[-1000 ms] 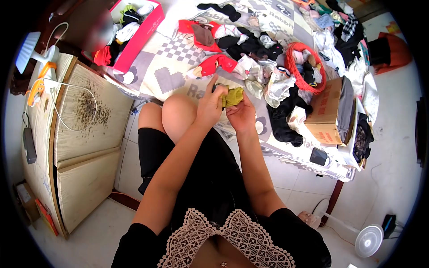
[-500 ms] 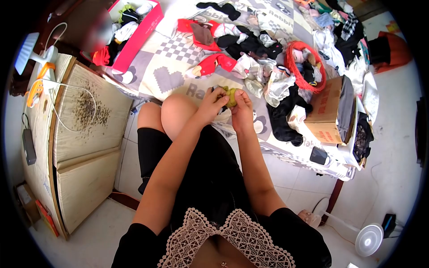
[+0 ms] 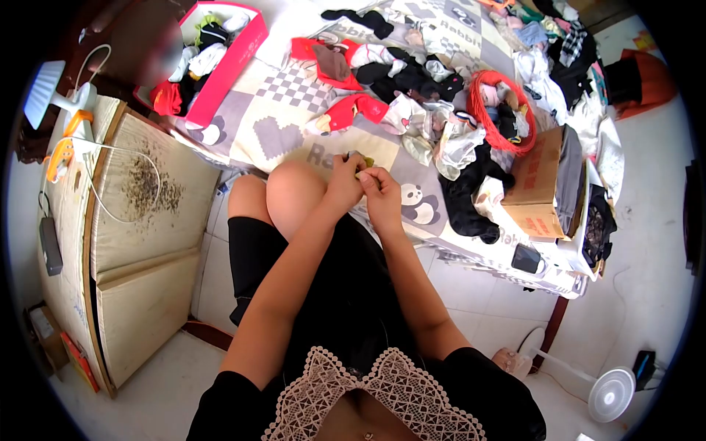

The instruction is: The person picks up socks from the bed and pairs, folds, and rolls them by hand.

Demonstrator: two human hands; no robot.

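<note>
We pinch a small green sock [image 3: 362,163] between our left hand [image 3: 344,184] and right hand [image 3: 383,192], pressed together at the frame's centre over the bed [image 3: 279,125], so the bundle stays tight above our knee [image 3: 294,192].

Wearer: black short-sleeved dress, cream crochet lace collar with scalloped edge at neckline. Forearms bare, left hand [image 3: 344,184] and right hand [image 3: 382,192] bare, no rings or watch visible. Knees bare.
</note>
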